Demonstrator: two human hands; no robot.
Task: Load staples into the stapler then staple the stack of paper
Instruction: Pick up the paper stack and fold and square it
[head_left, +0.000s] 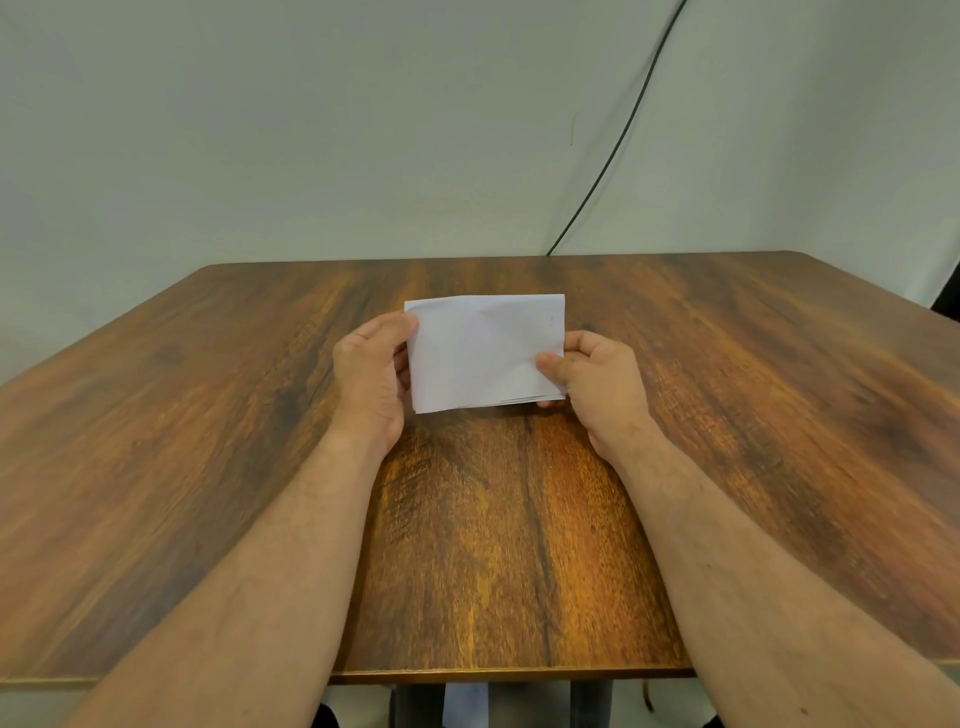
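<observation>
Both hands hold a small stack of white paper (485, 353) up over the middle of the wooden worktop (208, 415), its face tilted toward the person. The left hand (371, 374) grips the stack's left edge, thumb on the front near the top corner and fingers behind, while the right hand (592, 376) pinches the lower right corner, thumb pressed on the front sheet. A dark cable (623, 135) hangs down the pale wall (260, 130) behind the worktop's far edge.
</observation>
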